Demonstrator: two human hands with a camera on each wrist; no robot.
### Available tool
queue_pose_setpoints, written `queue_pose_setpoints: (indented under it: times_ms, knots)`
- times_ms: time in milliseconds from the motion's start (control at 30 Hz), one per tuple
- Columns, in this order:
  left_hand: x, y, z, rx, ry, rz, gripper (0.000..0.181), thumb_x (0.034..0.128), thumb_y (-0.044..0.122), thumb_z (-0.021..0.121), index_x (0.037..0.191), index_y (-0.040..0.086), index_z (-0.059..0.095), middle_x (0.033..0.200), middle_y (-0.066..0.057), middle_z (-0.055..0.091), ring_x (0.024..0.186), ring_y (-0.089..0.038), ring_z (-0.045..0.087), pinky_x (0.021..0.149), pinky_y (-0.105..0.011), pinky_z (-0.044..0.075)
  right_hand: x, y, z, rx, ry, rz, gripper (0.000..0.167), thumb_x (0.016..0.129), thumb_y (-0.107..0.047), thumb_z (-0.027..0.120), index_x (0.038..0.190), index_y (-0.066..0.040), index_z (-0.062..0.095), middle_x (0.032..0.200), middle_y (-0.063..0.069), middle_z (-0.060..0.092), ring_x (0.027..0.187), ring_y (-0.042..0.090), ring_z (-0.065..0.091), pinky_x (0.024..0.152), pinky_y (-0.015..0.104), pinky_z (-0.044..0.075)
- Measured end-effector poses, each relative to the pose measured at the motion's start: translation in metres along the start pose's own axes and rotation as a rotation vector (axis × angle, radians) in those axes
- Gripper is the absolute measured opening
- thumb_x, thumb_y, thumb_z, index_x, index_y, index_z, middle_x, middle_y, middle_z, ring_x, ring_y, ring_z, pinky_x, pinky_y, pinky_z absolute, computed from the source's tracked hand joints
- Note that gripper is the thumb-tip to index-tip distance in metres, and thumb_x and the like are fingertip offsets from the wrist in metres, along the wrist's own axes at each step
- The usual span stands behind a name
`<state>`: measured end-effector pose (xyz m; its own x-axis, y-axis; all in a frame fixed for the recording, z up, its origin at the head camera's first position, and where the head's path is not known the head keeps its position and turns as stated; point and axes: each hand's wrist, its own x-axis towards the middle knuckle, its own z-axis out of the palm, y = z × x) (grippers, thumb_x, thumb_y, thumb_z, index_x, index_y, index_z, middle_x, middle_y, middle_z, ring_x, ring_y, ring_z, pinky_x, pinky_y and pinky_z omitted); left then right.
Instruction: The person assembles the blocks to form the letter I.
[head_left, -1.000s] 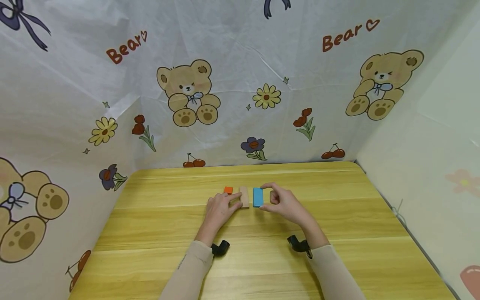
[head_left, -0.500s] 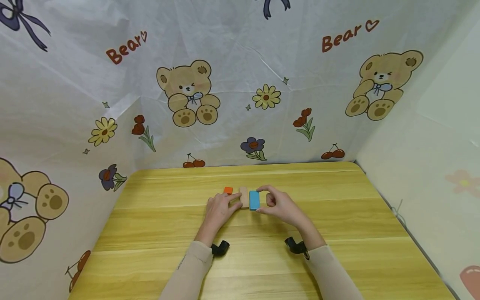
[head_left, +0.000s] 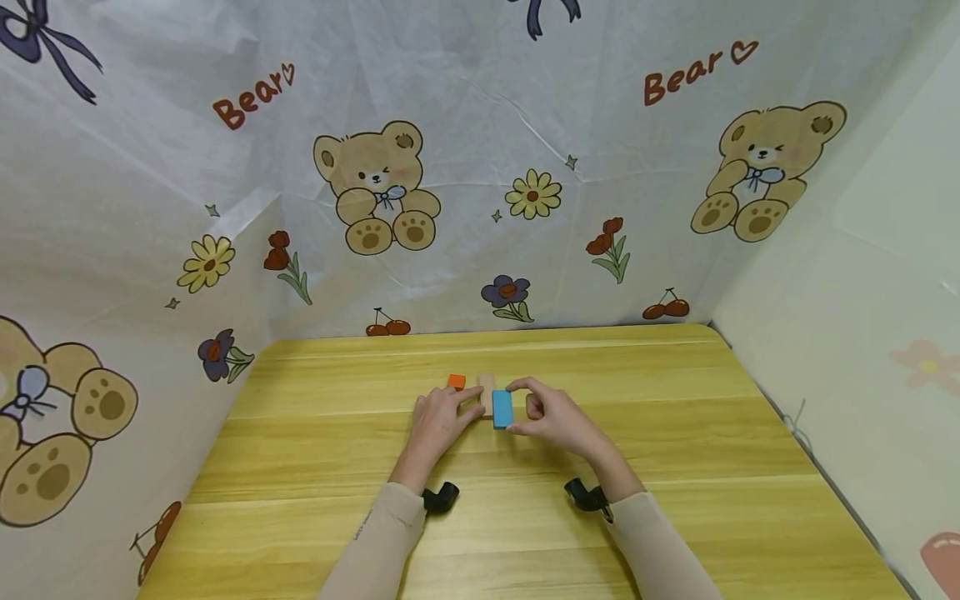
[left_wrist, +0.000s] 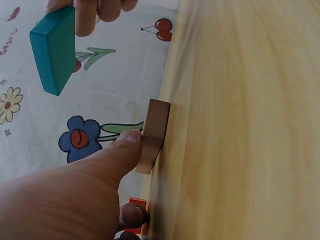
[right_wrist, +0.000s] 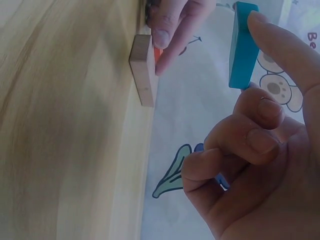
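Observation:
A plain wooden block (head_left: 487, 395) lies flat on the table, its long side running away from the person. The left hand (head_left: 437, 423) touches its left side with thumb and a finger; in the left wrist view the thumb presses the wooden block (left_wrist: 154, 131). Between thumb and index finger, the right hand (head_left: 558, 419) pinches a blue block (head_left: 502, 409) by its two ends. Both wrist views show the blue block (right_wrist: 243, 46) raised above the table. A small orange block (head_left: 456, 381) lies behind the left hand, partly covered by its fingers in the left wrist view.
The wood-grain table (head_left: 315, 467) reaches back to a white cloth (head_left: 465, 250) printed with bears and flowers. A pale wall covering (head_left: 885, 275) stands along the right edge. Each wrist carries a black device, the left (head_left: 441, 497) and the right (head_left: 586, 495).
The right hand has moved left and slightly toward the person with the blue block, which now overlaps the wooden block's right edge in the head view. The left hand has stayed in place.

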<state>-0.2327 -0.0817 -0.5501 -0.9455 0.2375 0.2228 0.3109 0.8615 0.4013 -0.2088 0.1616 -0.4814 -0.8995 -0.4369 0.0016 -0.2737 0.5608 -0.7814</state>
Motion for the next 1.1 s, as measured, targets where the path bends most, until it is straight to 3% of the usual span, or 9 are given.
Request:
queue_pose_setpoints:
  times_ms: [667, 1100]
  knots:
    - [0.000, 0.001, -0.001, -0.012, -0.007, -0.002, 0.041, 0.0978, 0.050, 0.073, 0.136, 0.035, 0.074, 0.090, -0.001, 0.070, 0.075, -0.018, 0.054, 0.068, -0.032, 0.031, 0.005, 0.008, 0.011, 0.010, -0.021, 0.035, 0.056, 0.090, -0.025, 0.088, 0.139, -0.018, 0.061, 0.072, -0.004, 0.046, 0.063, 0.012, 0.042, 0.058, 0.025, 0.036]
    - [-0.001, 0.002, -0.002, 0.011, -0.001, -0.012, 0.041, 0.0989, 0.052, 0.070, 0.137, 0.037, 0.073, 0.103, -0.001, 0.076, 0.083, -0.021, 0.060, 0.069, -0.031, 0.031, 0.008, 0.015, 0.021, 0.016, -0.050, 0.058, 0.056, 0.090, -0.025, 0.087, 0.139, -0.017, 0.061, 0.071, -0.004, 0.048, 0.061, 0.012, 0.042, 0.058, 0.024, 0.036]
